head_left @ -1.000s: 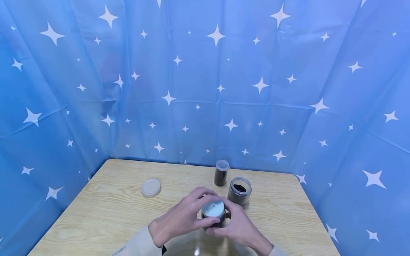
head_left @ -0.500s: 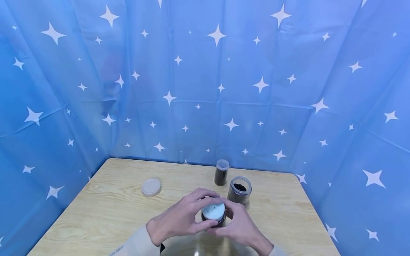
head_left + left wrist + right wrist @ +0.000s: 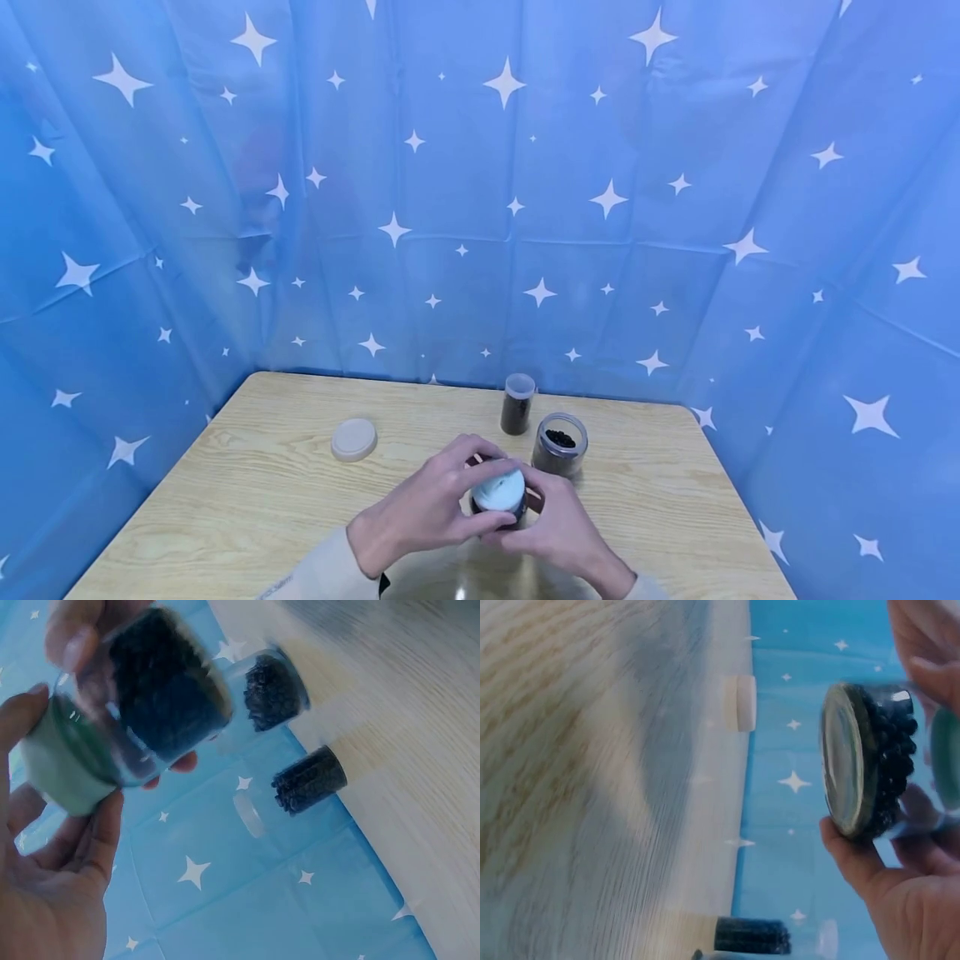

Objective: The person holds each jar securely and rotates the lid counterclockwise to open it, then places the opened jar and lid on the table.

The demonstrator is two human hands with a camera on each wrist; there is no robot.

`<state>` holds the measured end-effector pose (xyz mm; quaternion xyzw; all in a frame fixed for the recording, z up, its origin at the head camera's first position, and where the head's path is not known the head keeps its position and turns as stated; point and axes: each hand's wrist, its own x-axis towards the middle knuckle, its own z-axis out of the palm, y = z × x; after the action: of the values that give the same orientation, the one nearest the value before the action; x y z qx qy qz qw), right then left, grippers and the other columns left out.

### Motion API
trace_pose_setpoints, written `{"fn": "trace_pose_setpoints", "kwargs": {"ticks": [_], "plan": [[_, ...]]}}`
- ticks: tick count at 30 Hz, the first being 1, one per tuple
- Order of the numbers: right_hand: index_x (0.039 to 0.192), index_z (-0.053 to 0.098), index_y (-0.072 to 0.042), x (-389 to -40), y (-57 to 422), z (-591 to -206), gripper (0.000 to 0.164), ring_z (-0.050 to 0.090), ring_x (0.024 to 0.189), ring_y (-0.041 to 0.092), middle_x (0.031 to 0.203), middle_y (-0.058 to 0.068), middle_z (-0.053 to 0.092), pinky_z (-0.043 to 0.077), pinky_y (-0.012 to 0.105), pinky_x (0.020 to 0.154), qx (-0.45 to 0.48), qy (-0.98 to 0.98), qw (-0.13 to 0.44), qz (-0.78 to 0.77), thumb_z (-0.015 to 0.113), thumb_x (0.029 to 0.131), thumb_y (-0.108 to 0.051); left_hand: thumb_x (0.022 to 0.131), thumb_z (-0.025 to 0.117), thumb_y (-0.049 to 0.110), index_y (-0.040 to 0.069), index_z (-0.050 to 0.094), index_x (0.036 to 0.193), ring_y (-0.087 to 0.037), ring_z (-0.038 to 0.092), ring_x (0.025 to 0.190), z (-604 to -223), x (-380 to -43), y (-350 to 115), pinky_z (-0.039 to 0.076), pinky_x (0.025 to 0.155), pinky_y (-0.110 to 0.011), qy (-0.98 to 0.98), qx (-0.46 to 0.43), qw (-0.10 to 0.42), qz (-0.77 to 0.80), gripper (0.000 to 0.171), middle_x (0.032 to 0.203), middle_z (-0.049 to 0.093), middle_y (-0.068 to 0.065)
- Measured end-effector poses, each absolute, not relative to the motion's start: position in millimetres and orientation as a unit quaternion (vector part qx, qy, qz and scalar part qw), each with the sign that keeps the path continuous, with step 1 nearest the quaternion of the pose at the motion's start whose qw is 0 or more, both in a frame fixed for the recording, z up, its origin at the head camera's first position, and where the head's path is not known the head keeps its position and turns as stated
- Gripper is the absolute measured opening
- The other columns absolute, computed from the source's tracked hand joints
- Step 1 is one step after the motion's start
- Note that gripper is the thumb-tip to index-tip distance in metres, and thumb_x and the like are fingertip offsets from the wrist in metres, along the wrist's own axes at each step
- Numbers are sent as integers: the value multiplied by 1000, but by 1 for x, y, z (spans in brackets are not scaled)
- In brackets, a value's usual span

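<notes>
Both hands hold a clear glass jar (image 3: 889, 761) with small black pieces in its lower part and a pale mint-green lid (image 3: 500, 492) on top. My left hand (image 3: 431, 508) grips the lid between thumb and fingers from the left. From the right, my right hand (image 3: 558, 525) is wrapped around the jar's glass body. In the right wrist view the jar's round base shows, raised off the tabletop. Beyond the right hand stands a wider open jar (image 3: 558, 462) of black pieces. A slim clear jar (image 3: 515, 414) with dark contents and a translucent top is just behind it.
A round beige lid (image 3: 354, 439) lies flat on the wood-grain table (image 3: 225, 500), left of the hands. A blue curtain (image 3: 465, 192) with white stars hangs around the table's back and sides.
The left hand's fingers shift slightly on the mint-green lid. Both hands and the jar otherwise keep nearly the same place; the other jars and beige lid have not moved.
</notes>
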<state>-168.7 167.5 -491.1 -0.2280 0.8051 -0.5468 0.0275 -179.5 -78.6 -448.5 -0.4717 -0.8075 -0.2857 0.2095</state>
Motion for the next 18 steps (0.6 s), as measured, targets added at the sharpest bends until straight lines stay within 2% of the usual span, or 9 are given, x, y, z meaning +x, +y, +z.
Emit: {"fn": "trace_pose_setpoints", "kwargs": {"ticks": [6,18], "plan": [[141,79,-31,-166,161,-487,66,78,124,10,135,-9,81,65,25,110,-198,810,6,-551,104,82,-14,96,98,41,13,81,143,-13,71,115,-450,-176,-72,65,97,-22,-821,-430,252,-280,57,130,72,-4],[141,78,-32,-162,161,-485,68,77,122,8,131,-13,82,66,26,108,-165,829,-9,-534,107,80,-22,92,102,39,11,82,138,-14,70,109,-451,-172,-61,65,91,-19,-822,-400,283,-290,57,124,72,-5]]}}
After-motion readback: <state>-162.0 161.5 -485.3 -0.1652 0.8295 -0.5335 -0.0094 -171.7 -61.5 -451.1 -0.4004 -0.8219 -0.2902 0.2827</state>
